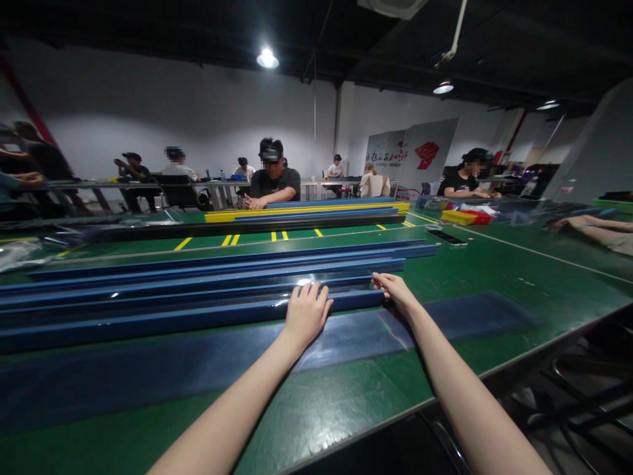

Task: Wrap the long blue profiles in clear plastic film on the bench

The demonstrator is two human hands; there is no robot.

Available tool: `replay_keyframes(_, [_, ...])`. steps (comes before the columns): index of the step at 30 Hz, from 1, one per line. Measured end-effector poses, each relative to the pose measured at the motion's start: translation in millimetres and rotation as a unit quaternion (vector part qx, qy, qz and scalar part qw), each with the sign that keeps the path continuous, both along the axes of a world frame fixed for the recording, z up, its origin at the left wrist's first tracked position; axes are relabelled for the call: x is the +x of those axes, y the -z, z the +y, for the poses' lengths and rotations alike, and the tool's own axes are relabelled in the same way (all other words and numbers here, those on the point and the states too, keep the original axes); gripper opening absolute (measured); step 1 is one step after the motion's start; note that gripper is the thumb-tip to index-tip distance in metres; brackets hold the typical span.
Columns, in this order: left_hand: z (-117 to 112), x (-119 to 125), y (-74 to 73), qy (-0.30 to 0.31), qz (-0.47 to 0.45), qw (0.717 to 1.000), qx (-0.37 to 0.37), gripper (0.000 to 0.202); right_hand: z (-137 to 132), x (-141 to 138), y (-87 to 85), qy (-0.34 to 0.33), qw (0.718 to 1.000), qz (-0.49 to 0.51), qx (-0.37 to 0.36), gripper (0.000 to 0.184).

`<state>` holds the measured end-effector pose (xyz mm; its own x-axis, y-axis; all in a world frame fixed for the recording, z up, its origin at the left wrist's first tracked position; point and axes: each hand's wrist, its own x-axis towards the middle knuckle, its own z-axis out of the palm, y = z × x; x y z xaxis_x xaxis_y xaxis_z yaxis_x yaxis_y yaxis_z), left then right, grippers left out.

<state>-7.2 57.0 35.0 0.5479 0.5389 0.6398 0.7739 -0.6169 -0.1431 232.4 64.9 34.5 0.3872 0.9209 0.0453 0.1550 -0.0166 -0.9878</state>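
Note:
Several long blue strips [198, 277] lie side by side across the green table [346, 396] in front of me, partly under clear plastic film. My left hand [306, 311] rests palm down on the nearest blue strip [148, 323], fingers together and stretched flat over its top. My right hand [395, 291] touches the right end of the same strip, fingers curled at its tip; what they pinch, film or strip, is unclear. A dark blue sheet [459, 315] lies flat on the table under my forearms.
More blue, yellow and black strips [306, 212] lie across the table's far side, where a seated person [273, 178] works. A phone [446, 237] and a yellow and red tray [465, 216] lie at right. Another person's arm [588, 224] rests at far right. The table edge [494, 373] runs diagonally near me.

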Motion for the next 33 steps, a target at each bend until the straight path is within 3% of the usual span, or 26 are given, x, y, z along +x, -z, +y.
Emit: replay_keyframes(33, [-0.5,0.3,-0.6,0.006,0.032,0.999,-0.01,0.025,3.5,4.2,6.1,0.005,0.999,-0.032,0.006,0.031])
